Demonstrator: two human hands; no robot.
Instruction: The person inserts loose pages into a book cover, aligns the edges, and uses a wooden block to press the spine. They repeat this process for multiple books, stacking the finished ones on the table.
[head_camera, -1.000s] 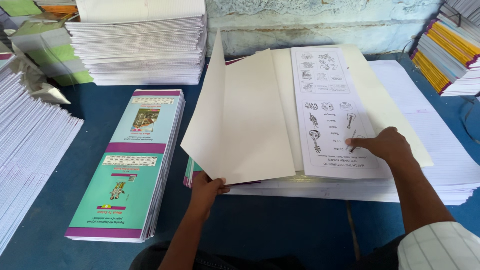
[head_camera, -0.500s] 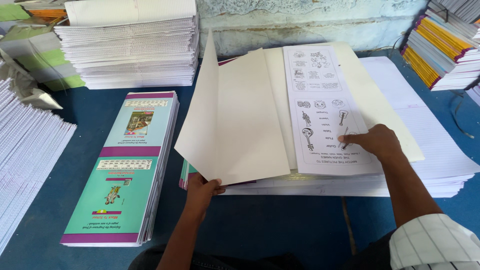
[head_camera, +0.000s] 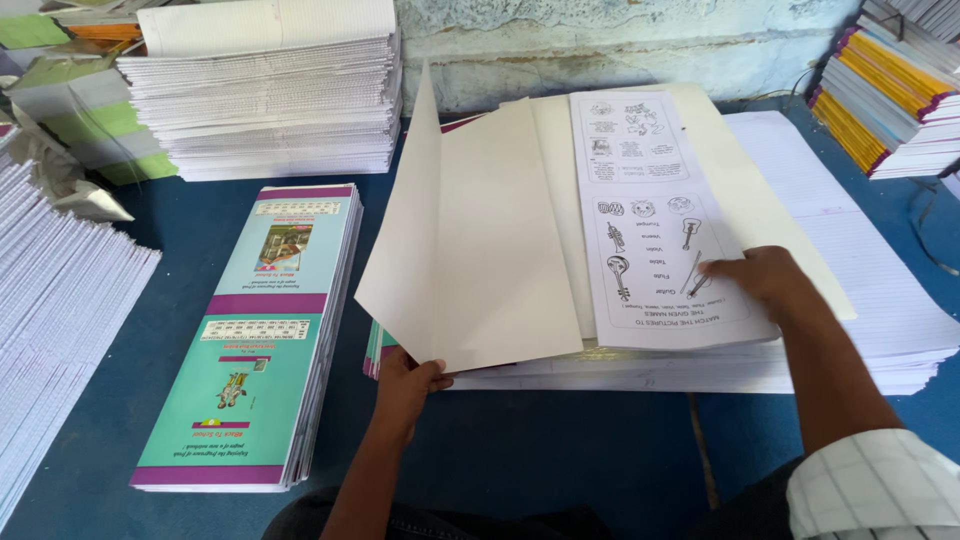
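Note:
My left hand grips the near corner of a large cream cover sheet, which is lifted and folded over toward the left. My right hand presses flat on a white printed page with small line drawings of musical instruments. That page lies on top of a wide stack of white sheets on the blue table. A stack of long teal and purple printed covers lies to the left of my left hand.
A tall pile of white ruled sheets stands at the back left. More white sheets fan along the left edge. Bound books with coloured spines are stacked at the back right, against a rough wall.
The cream sheet is lifted a little higher and further left in my left hand. My right hand stays on the printed page.

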